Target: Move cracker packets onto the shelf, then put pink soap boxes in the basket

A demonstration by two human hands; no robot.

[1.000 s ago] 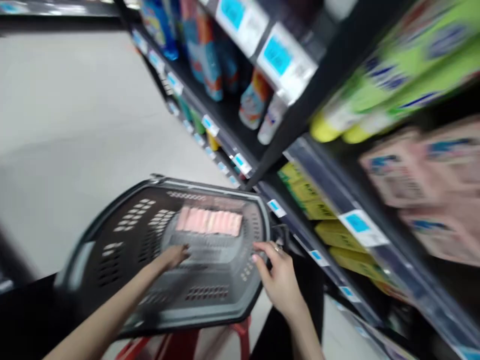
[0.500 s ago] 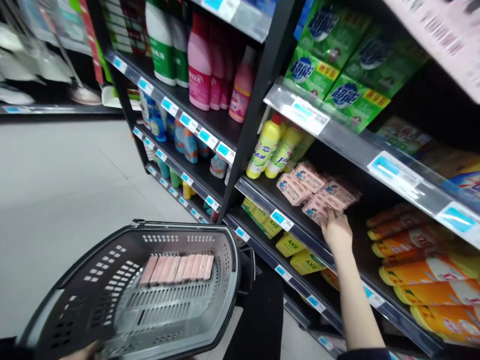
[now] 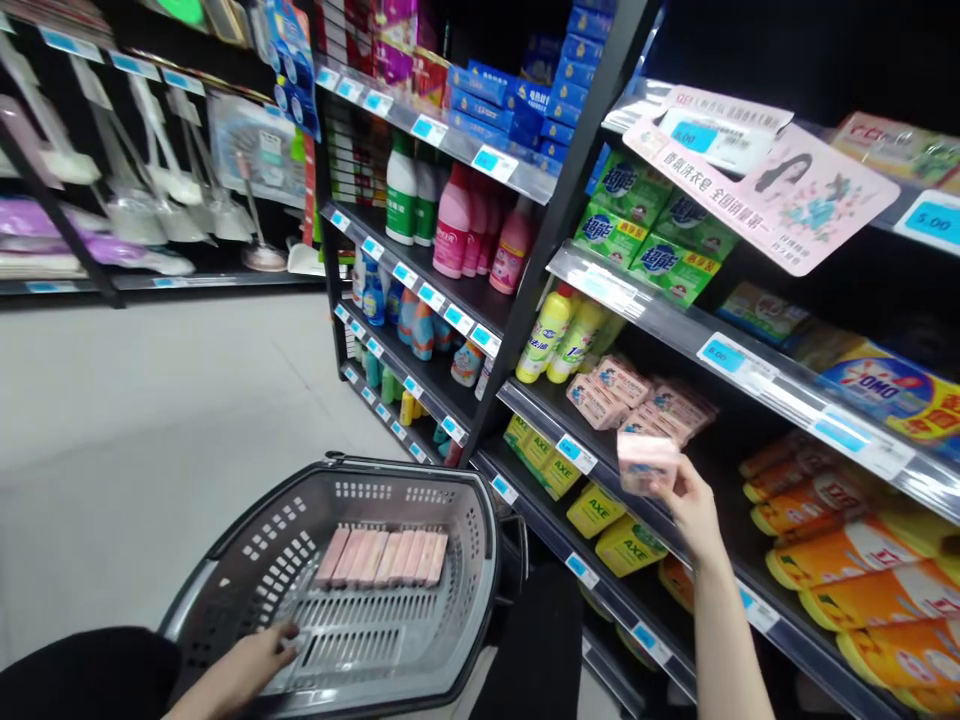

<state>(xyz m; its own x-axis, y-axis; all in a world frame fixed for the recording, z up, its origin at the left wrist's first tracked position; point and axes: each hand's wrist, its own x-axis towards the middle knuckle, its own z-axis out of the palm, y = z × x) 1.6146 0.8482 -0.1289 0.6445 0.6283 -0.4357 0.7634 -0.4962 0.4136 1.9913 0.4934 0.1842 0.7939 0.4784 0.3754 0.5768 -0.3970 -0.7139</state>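
My right hand (image 3: 691,505) pinches a pink boxed bar of soap (image 3: 645,460) at its right end, just in front of the shelf edge. Behind it on the shelf lies a loose pile of matching pink soap bars (image 3: 619,382). A grey shopping basket (image 3: 491,600) with slotted sides is below me to the left. Inside, a row of several pink soap bars (image 3: 382,558) stands packed side by side against the far wall. My left hand (image 3: 259,662) reaches over the basket's near left part, fingers loosely stretched and holding nothing.
Yellow bottles (image 3: 546,335) stand left of the soap pile, with orange packs (image 3: 862,570) to its right. Yellow AXE packs (image 3: 596,510) fill the shelf below. Above are green boxes (image 3: 660,250) and a pink hanging sign (image 3: 765,180). My dark-clad leg (image 3: 529,640) is beside the basket.
My right hand has drawn a soap bar off the pile and out past the shelf edge. My left hand has come further into view over the basket. The camera view has tilted up.
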